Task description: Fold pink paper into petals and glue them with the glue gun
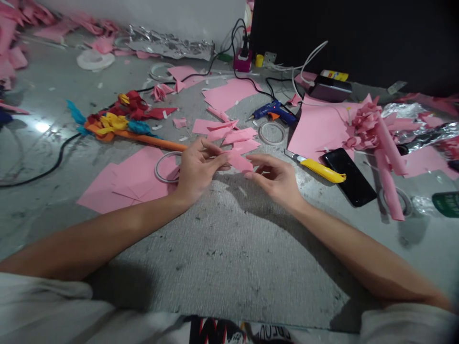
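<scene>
A small folded piece of pink paper (241, 161) is held up over the middle of the work surface. My left hand (201, 167) pinches its left end between thumb and fingers. At the right end, my right hand (274, 177) has its index fingertip by the upper edge and its thumb by the lower edge, lightly gripping it. Just behind lie several folded pink paper pieces (241, 136). Pink sheets (118, 177) and a roll of tape (158, 167) lie beside my left hand. An orange stick (154, 140) with coloured paper flowers (114, 123) runs up to that hand.
A blue glue gun (274, 112) and a tape roll (272, 133) lie behind my right hand. To the right are a yellow cutter knife (322, 170), a black phone (349, 177) and rolled pink paper stems (389, 184). Black cables (60, 160) cross the surface to a pink plug adapter (243, 61).
</scene>
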{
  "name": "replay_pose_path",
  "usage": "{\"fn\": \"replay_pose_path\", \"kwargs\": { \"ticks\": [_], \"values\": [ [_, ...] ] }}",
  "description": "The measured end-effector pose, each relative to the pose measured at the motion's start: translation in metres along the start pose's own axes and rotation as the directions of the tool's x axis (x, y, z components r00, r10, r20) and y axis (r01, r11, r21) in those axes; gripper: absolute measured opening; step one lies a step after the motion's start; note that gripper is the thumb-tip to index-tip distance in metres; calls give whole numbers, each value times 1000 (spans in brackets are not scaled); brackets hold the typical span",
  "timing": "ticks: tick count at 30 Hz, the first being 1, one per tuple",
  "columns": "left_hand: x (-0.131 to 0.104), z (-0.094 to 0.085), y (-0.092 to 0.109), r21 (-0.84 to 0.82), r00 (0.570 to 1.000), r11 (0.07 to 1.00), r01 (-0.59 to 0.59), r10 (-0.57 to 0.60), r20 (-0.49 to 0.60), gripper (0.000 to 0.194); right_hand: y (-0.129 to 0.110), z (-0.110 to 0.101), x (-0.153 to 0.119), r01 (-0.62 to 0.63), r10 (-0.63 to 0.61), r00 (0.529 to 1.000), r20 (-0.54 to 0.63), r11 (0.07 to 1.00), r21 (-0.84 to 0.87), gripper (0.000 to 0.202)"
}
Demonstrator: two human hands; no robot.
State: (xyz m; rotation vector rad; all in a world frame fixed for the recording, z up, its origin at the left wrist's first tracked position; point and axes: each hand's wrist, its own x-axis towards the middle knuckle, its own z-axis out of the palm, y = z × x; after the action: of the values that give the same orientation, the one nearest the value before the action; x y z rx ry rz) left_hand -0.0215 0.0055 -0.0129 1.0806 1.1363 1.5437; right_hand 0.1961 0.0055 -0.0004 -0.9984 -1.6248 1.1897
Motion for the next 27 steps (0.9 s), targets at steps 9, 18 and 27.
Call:
{"fn": "replay_pose_path", "kwargs": {
  "ticks": [9,18,27],
  "values": [
    [4,-4,5,-57,990,992,117,-112,86,49,6,-2,6,-33,30,999,15,961,274,32],
    [-6,-9,19,320,845,917,-237,33,533,35,-5,1,2,46,-20,981,-195,990,131,18],
    [-18,-3,20,266,847,947,-182,13,531,35,-7,5,-4,67,-45,987,-154,988,139,30]
  ]
}}
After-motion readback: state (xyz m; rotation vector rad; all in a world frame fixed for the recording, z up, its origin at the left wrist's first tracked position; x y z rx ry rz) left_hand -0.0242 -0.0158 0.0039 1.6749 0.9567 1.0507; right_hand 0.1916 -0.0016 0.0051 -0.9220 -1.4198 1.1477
